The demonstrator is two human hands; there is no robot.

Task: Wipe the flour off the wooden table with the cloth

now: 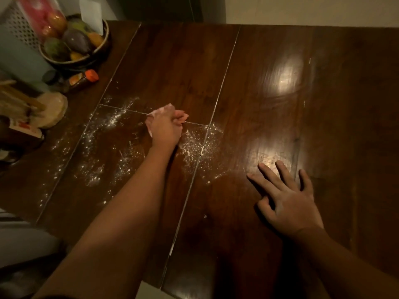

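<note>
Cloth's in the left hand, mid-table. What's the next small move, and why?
Probably draw the left hand, which grips the bunched cloth, slightly right and back toward the near edge, through the flour patch over the plank seam. That patch lies right beside the hand, and the right hand rests flat on the wooden table farther right, out of the way.

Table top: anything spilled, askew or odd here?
Yes. Flour is spilled in scattered patches across the wooden table, on both sides of the left hand, which grips the cloth. At the far left, an orange-capped bottle appears to lie on its side instead of standing.
</note>
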